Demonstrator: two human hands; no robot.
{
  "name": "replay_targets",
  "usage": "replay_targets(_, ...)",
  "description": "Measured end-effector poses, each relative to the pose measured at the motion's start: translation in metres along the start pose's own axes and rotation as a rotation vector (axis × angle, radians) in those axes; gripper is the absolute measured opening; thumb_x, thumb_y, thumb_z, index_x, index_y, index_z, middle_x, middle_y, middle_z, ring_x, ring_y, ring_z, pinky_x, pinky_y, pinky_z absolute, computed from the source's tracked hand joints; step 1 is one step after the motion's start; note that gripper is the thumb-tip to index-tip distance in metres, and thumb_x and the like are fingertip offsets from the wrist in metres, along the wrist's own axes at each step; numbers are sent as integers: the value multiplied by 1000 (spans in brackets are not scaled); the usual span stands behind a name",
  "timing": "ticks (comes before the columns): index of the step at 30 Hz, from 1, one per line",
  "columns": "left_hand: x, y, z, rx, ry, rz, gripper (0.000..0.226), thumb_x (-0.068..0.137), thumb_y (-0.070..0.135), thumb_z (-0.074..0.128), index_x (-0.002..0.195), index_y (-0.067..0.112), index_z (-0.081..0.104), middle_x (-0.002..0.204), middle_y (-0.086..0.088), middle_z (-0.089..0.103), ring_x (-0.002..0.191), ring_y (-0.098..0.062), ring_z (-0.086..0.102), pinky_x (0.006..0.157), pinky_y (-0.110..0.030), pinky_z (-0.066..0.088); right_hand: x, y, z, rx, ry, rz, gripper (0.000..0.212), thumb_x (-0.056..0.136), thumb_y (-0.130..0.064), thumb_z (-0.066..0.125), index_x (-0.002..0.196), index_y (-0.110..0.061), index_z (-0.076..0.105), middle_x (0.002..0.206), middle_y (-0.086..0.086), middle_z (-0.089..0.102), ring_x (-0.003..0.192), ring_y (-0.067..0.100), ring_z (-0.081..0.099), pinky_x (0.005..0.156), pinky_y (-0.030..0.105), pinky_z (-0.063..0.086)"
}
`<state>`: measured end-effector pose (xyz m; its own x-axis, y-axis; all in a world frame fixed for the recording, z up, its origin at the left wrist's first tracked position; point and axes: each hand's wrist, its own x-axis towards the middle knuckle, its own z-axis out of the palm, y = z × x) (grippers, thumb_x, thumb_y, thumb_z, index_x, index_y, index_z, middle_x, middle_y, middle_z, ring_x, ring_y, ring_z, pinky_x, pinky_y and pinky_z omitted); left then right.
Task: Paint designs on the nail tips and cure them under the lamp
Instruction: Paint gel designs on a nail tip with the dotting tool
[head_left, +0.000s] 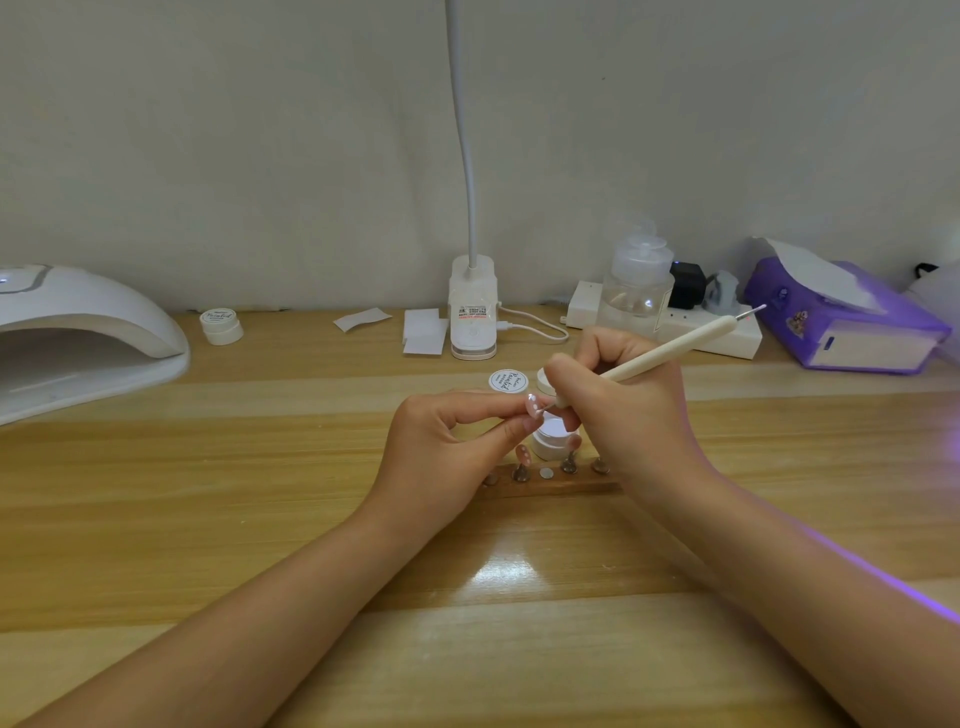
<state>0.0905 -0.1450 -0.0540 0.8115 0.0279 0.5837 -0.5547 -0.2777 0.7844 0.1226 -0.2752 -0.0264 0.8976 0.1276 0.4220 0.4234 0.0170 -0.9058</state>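
Above the wooden holder (550, 486) on the desk (260, 493), the left hand (441, 452) pinches a pink nail tip (533, 405) while the right hand (618, 410) grips a dotting pen (670, 353) touching it. A loose jar lid (508, 382) reads "Painted"; the curing lamp (78, 332) sits far left.

This looks like a small home nail-art station set up on a wooden desk (208, 519) pushed against a plain pale wall (260, 130). A white curing lamp (78, 332) sits at the left edge, and a clip-on desk light (472, 312) with a gooseneck stands at the back, plugged in by a white cable. Small white gel jars (222, 326), a clear pump bottle (638, 283), a power strip (701, 332) and a purple tissue box (852, 322) line the wall. A wooden nail-tip stand (550, 480) holds practice tips mid-desk.
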Motion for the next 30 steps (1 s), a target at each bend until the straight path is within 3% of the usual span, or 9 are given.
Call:
replay_targets(4, 0, 0, 0, -7, -4, -12, 16, 71, 20, 68, 82, 31, 72, 81, 22, 70, 80, 1, 67, 71, -20, 55, -1, 0, 0, 5, -5, 3, 31, 69, -2, 56, 44, -11, 42, 39, 2, 43, 40, 14, 43, 39, 21, 39)
replay_targets(9, 0, 1, 0, 16, -5, 17, 18, 71, 15, 69, 82, 30, 70, 77, 29, 67, 81, 7, 65, 71, -5, 45, -1, 0, 0, -1, -11, 2, 29, 69, -1, 57, 45, -8, 43, 38, 1, 45, 40, 12, 43, 40, 21, 39)
replay_targets(14, 0, 0, 0, 19, -2, 16, 19, 72, 13, 70, 82, 29, 71, 77, 28, 67, 82, 6, 65, 72, -6, 45, 0, 0, 0, 3, -1, -2, 34, 69, -1, 57, 41, -16, 42, 39, 0, 44, 40, 12, 44, 40, 19, 39)
replay_targets(21, 0, 0, 0, 19, -5, 23, 17, 71, 19, 69, 81, 32, 70, 78, 28, 67, 77, 5, 65, 70, -5, 45, 0, 0, 0, -2, -11, -1, 28, 70, -2, 57, 45, -7, 44, 41, 4, 46, 42, 17, 44, 39, 22, 40)
replay_targets(30, 0, 0, 0, 19, -6, 37, 17, 71, 19, 68, 84, 30, 71, 78, 25, 69, 73, -4, 67, 69, -6, 46, -1, 0, 0, -2, -4, -6, 30, 70, -1, 57, 46, -10, 42, 41, 3, 44, 43, 17, 44, 40, 22, 39)
